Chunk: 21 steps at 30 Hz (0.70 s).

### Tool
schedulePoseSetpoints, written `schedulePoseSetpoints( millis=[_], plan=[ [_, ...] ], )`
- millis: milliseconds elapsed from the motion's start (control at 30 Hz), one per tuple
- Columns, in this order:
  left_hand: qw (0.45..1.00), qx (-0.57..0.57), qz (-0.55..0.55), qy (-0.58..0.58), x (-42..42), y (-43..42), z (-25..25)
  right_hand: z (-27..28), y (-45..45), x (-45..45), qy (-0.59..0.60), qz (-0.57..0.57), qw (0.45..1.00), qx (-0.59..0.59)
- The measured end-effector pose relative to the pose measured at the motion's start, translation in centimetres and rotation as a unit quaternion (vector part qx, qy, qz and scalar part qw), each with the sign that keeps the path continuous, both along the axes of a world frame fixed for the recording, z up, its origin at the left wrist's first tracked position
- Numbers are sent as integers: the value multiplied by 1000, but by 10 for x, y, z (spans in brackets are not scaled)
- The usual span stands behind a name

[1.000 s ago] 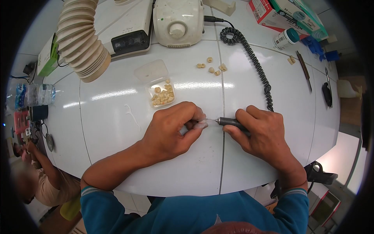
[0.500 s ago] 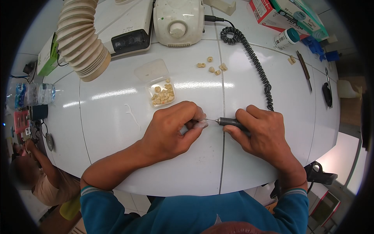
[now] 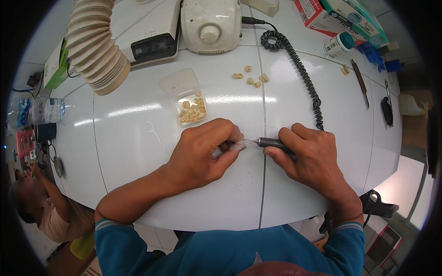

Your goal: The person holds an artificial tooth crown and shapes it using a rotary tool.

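Note:
My right hand [image 3: 309, 158] is wrapped round a black rotary handpiece [image 3: 271, 143], whose thin metal bit points left. The bit's tip meets the fingertips of my left hand [image 3: 205, 149], which are pinched together and dusted white. Whatever sits between those fingertips is too small and hidden to name. Above my left hand lies an open clear plastic box [image 3: 206, 120] with several yellowish tooth-shaped pieces inside. More such pieces [image 3: 250, 81] are loose on the white table [image 3: 221, 202], up and to the right of the box.
A ribbed hose [image 3: 94, 46], a white control unit [image 3: 211, 27] and a coiled black cord [image 3: 304, 69] are at the back. Boxes, a bottle [image 3: 339, 44] and thin tools [image 3: 359, 83] lie right. A floss pick [image 3: 156, 136] is left; another person [image 3: 57, 207] sits far left.
At the far left, the other person's head and arm have shifted slightly. My two hands and the handpiece have hardly moved.

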<state>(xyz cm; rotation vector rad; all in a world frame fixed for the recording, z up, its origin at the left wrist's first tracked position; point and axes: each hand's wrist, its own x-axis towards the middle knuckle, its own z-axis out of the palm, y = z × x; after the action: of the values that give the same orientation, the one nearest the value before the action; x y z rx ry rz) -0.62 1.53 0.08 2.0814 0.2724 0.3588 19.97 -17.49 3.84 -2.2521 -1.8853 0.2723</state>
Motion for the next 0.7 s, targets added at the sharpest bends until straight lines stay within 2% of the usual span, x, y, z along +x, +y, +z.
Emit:
schedulePoseSetpoints(
  millis=[700],
  plan=[
    [1000,-3,0,20,0,0,2,1,1,1,2,7,1000,1]
  ],
)
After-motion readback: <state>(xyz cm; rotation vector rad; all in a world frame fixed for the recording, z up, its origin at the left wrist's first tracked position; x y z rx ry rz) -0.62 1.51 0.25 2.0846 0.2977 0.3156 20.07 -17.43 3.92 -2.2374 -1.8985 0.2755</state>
